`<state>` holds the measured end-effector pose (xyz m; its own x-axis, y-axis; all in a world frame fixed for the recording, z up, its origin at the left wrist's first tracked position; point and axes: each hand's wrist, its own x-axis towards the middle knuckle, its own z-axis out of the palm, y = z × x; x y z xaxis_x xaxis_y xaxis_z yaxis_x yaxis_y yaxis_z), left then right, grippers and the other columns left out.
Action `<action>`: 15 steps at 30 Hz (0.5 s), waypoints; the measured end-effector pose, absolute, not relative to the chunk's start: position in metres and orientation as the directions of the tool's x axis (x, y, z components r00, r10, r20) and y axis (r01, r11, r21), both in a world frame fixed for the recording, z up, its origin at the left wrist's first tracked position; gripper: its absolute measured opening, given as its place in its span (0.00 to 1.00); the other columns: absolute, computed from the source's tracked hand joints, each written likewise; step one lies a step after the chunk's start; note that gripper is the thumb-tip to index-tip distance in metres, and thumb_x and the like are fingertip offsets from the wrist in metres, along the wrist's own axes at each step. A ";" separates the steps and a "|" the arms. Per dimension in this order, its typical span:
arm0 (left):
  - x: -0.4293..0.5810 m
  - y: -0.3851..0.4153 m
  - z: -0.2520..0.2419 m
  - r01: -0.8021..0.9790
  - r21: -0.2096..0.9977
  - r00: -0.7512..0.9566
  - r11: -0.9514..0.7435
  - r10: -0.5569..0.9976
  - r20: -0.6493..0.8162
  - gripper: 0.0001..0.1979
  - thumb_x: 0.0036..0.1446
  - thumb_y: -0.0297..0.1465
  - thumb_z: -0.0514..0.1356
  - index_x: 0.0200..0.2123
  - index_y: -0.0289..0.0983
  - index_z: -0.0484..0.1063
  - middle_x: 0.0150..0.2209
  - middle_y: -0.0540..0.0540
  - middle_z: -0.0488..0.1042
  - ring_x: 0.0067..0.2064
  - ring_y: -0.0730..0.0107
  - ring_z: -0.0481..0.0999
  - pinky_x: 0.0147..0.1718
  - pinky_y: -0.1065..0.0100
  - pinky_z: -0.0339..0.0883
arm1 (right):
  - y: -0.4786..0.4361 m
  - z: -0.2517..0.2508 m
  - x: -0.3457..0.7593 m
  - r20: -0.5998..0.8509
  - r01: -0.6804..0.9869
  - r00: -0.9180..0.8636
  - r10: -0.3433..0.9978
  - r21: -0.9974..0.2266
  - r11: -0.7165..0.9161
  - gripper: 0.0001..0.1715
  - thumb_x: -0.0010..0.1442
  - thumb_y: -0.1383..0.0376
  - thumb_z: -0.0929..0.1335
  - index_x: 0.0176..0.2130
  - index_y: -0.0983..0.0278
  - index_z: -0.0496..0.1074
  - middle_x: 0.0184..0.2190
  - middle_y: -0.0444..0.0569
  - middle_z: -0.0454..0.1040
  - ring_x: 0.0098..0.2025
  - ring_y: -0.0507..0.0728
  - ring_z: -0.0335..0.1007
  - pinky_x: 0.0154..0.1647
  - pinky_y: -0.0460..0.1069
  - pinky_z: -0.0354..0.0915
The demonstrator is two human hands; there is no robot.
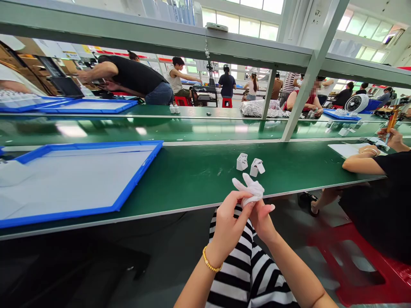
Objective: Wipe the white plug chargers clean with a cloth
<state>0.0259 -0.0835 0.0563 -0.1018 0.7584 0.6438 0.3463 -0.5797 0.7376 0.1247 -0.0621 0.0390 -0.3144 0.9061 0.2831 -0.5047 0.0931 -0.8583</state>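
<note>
A white cloth glove [255,189] is bunched up just past the table's near edge, two of its finger shapes pointing up and apart. My left hand [229,220] grips its lower edge between thumb and fingers. My right hand [263,222] meets the glove from the right; its bare thumb sticks out to the side, while its other fingers are covered by the cloth or hidden. Whether they sit inside the glove is unclear. Beyond my hands, two small white box-shaped parts, a left one [242,162] and a right one [257,167], stand on the green table [195,175].
A blue-rimmed tray [138,179] with a white lining lies at my left. At my right a co-worker's arm [362,162] rests on the table by a red stool [359,265]. A slanted metal post [298,98] rises behind the parts. Other people work farther back.
</note>
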 end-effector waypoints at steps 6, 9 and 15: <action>0.008 -0.068 0.046 0.405 0.750 -0.149 -0.523 0.771 0.619 0.11 0.63 0.32 0.57 0.48 0.41 0.71 0.41 0.46 0.76 0.37 0.72 0.75 0.40 0.68 0.71 | -0.003 0.047 0.168 0.415 -0.083 0.075 0.907 -0.904 0.420 0.34 0.59 0.42 0.65 0.57 0.57 0.70 0.52 0.50 0.75 0.60 0.60 0.64 0.66 0.57 0.52; -0.004 -0.049 0.038 0.408 0.796 -0.151 -0.447 0.827 0.541 0.10 0.63 0.33 0.56 0.46 0.40 0.73 0.39 0.47 0.77 0.36 0.72 0.74 0.40 0.67 0.70 | 0.032 0.059 0.198 0.478 0.441 0.076 0.875 -0.803 0.401 0.33 0.66 0.44 0.57 0.50 0.64 0.73 0.50 0.57 0.75 0.56 0.63 0.66 0.60 0.60 0.58; -0.020 -0.010 0.019 0.352 0.891 -0.129 -0.285 0.929 0.348 0.13 0.60 0.38 0.56 0.43 0.38 0.74 0.38 0.46 0.76 0.35 0.69 0.75 0.36 0.66 0.69 | 0.058 0.077 0.211 0.382 0.949 -0.019 0.924 -0.285 0.138 0.29 0.70 0.53 0.53 0.42 0.60 0.77 0.42 0.55 0.77 0.49 0.63 0.70 0.39 0.52 0.64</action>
